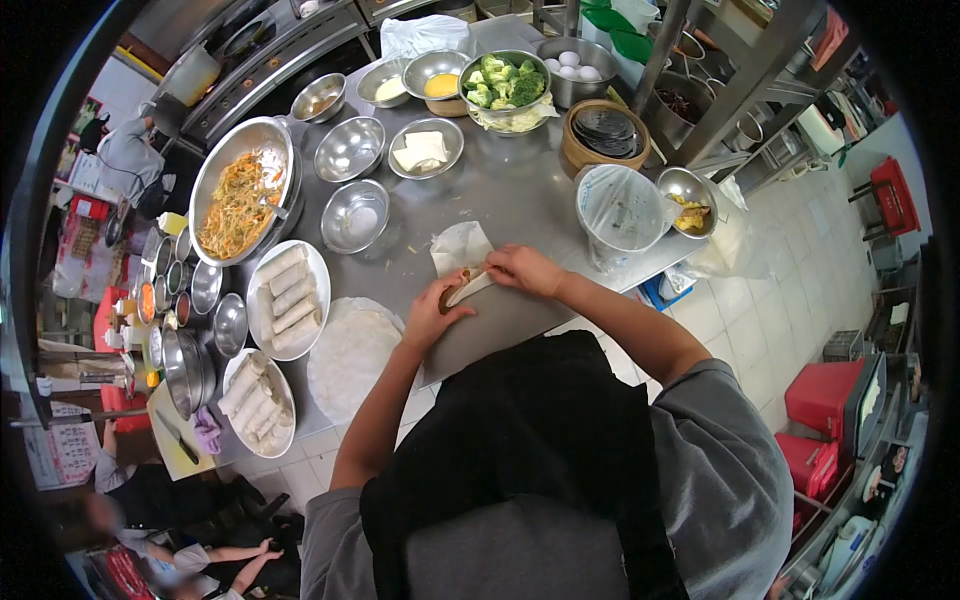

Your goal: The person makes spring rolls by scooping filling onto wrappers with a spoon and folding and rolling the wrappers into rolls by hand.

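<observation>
Near the front edge of the steel table, my left hand (434, 312) and my right hand (524, 270) close their fingers on either end of a partly rolled spring roll (470, 290). Its loose pale wrapper flap (460, 246) lies flat on the table beyond my fingers, and a little brown filling shows at the fold. To the left is a stack of round wrappers (352, 352). Finished rolls fill two oval plates, an upper plate (321, 290) and a lower plate (288, 425). A large bowl of shredded vegetable filling (238, 205) holds a spoon.
Along the back stand a broccoli bowl (505, 80), an egg pot (575, 75) and several small steel bowls. A bamboo steamer (605, 138) and a plastic-covered tub (622, 212) are at the right. A knife (180, 440) lies on a board at lower left. Other people are at the left.
</observation>
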A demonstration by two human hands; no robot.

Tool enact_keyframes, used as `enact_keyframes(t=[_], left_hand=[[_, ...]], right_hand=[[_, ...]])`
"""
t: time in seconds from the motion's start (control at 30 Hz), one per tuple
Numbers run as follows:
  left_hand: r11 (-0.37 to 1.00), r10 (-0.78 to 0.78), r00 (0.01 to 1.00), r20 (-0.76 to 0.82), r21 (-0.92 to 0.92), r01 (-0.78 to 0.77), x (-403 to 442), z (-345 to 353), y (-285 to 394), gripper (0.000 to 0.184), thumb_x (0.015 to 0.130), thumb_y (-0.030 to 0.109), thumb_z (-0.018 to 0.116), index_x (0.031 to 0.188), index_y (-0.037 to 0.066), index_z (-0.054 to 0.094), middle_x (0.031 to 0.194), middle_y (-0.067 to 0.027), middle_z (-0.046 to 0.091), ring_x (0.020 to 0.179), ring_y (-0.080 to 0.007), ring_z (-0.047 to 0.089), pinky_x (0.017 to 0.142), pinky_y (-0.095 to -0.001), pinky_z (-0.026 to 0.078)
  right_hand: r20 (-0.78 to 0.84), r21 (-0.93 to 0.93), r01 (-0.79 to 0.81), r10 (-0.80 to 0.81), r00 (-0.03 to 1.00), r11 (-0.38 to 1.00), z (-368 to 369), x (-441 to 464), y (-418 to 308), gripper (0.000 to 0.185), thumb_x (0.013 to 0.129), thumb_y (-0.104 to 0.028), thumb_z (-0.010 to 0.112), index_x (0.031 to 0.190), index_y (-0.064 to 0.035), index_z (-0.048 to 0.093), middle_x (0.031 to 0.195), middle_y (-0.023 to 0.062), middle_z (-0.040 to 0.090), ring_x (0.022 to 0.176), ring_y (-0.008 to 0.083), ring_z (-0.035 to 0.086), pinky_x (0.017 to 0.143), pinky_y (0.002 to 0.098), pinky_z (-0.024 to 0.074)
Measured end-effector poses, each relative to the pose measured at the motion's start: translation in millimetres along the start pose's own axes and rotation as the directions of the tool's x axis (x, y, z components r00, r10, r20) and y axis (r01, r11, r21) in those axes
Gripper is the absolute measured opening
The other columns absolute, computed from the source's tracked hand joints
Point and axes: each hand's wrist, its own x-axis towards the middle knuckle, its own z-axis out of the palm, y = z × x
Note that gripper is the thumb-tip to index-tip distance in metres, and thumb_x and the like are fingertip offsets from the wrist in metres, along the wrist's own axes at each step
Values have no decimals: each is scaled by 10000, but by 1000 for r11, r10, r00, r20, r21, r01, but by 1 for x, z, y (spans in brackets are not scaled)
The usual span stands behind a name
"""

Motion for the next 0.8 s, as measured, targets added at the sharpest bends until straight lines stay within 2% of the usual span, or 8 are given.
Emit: enact_keyframes(t=[0.07,0.17,0.27,0.37,0.47,0.57,0.73,0.8], left_hand=[[997,60,998,7,48,-61,1,-3,0,418,806,220,817,1160,62,660,1315,-105,648,1150,-272,652,949,-370,538],[998,54,998,-23,30,-53,1,0,-1,324,809,148,813,1084,25,694,1280,-134,671,1148,-263,664,970,-347,528],[998,22,997,-73,52,-18,1,2,5,226,867,124,758,1055,10,705,1233,-131,697,1099,-254,684,950,-344,530],[996,-83,990,-110,-36,79,4,5,4,164,928,105,685,1051,0,711,1185,-129,717,1058,-237,694,921,-323,529],[992,-118,985,-128,-68,110,7,7,2,164,958,111,652,1070,6,711,1174,-120,722,1025,-204,696,892,-302,523],[991,-134,979,-155,-8,134,11,7,5,164,957,142,658,1062,26,710,1101,-110,737,969,-237,714,845,-324,536],[995,-98,975,-200,-30,93,18,9,14,183,967,131,640,1113,35,693,1045,-110,738,951,-206,712,835,-316,535],[991,-134,974,-185,-39,129,21,10,13,179,970,120,630,1114,35,694,1042,-105,734,945,-200,705,840,-308,528]], right_hand=[[4,16,-7,7,1000,1000,1,0,1,138,929,-187,605,959,-52,592,899,170,638,893,395,622,800,478,499],[-3,23,-5,5,1000,1000,0,1,1,135,927,-183,605,953,-51,594,904,170,642,892,395,624,799,479,500],[-18,18,-3,4,1000,1000,2,1,3,131,923,-177,607,951,-50,593,903,171,644,890,394,626,798,479,502],[-19,26,-26,27,999,999,2,2,3,115,916,-158,612,954,-52,589,900,169,646,890,393,627,794,479,501],[-21,47,-43,44,999,998,1,2,1,101,912,-140,620,967,-61,591,902,159,646,879,382,628,785,466,500],[-39,37,-43,45,998,998,5,3,5,101,916,-139,631,990,-76,605,903,141,644,865,357,630,778,442,502],[-61,64,-68,72,996,996,6,7,5,97,903,-98,639,988,-70,599,863,131,653,803,322,640,746,410,509],[-48,178,-148,159,986,973,6,10,4,112,889,-76,650,988,-64,599,840,123,657,761,282,637,729,382,511]])
